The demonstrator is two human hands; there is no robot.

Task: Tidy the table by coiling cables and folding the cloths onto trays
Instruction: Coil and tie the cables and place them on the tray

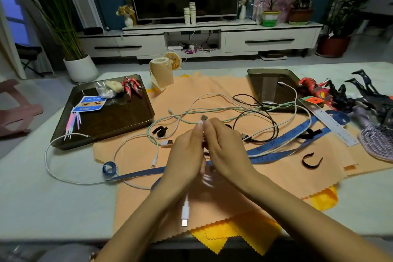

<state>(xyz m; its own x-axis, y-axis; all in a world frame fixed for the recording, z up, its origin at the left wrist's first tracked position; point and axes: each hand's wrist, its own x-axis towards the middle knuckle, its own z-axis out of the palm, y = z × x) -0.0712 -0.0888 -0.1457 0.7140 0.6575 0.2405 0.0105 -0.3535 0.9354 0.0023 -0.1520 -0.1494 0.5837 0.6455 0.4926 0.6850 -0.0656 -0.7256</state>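
1. The left hand (187,155) and right hand (225,151) are pressed together over the middle of the worktop (42,198), and both pinch the same white cable (185,208).
2. One plug pokes up above the fingertips and the other dangles below the wrists. This looks like a grip for gathering the slack into loops. The part under the palms is blurred, so I cannot tell how many loops there are.
3. A pale green cable (234,108), a black cable (276,130) and a second white cable (45,154) lie loose and crossed, seemingly still to be coiled.
4. They lie over the orange cloth (212,89), with a yellow cloth (238,234) beneath it. Both cloths are spread flat and so probably get folded last.
5. The left tray (106,125) holds small items. The right tray (265,83) holds only cable ends, so it has room for finished coils.
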